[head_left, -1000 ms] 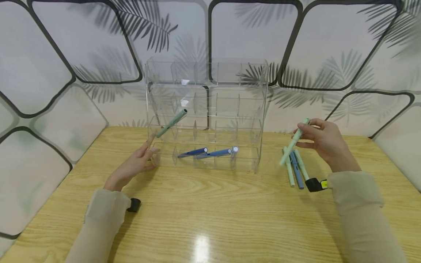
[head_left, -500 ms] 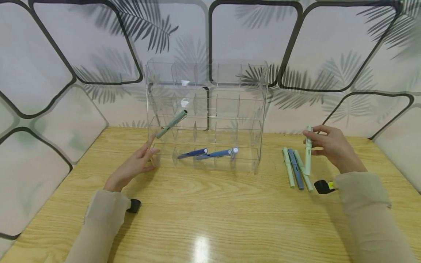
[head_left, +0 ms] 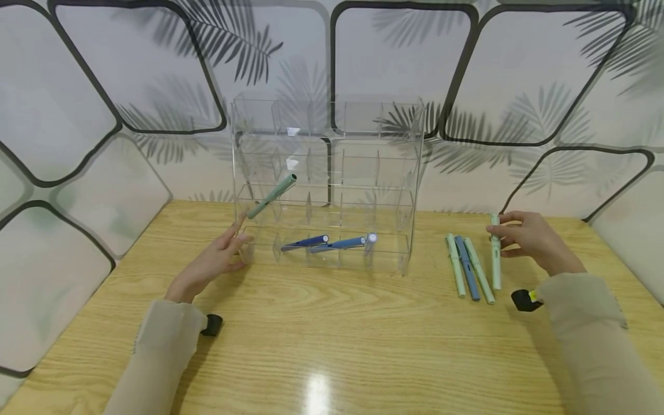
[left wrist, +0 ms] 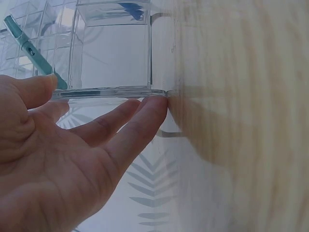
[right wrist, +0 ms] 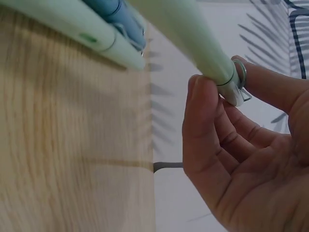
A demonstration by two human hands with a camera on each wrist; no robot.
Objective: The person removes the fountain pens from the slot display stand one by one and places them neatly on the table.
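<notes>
A clear acrylic rack (head_left: 386,260) of tiered compartments stands against the wall. My left hand (head_left: 210,262) touches its lower left side with fairly straight fingers; in the left wrist view the fingertips lie along the side panel (left wrist: 113,92) and the thumb is by its edge. A darker green pen (head_left: 272,196) leans slanted in the rack's left part. My right hand (head_left: 536,239) pinches a light green pen (head_left: 496,262) by its clip end, between thumb and fingers. Left of it lie a light green pen (head_left: 456,265), a blue pen (head_left: 468,268) and another light green pen (head_left: 479,271).
In the rack's bottom tier rest a dark blue pen (head_left: 306,242), a blue pen (head_left: 338,245) and a paler pen (head_left: 370,239) seen end on. The wooden table (head_left: 321,328) meets a leaf-patterned backdrop (head_left: 394,57) behind the rack.
My right hand has moved right and down with the light green pen, which has swung from slanted to nearly in line with the pens on the table. The left hand stays at the rack.
</notes>
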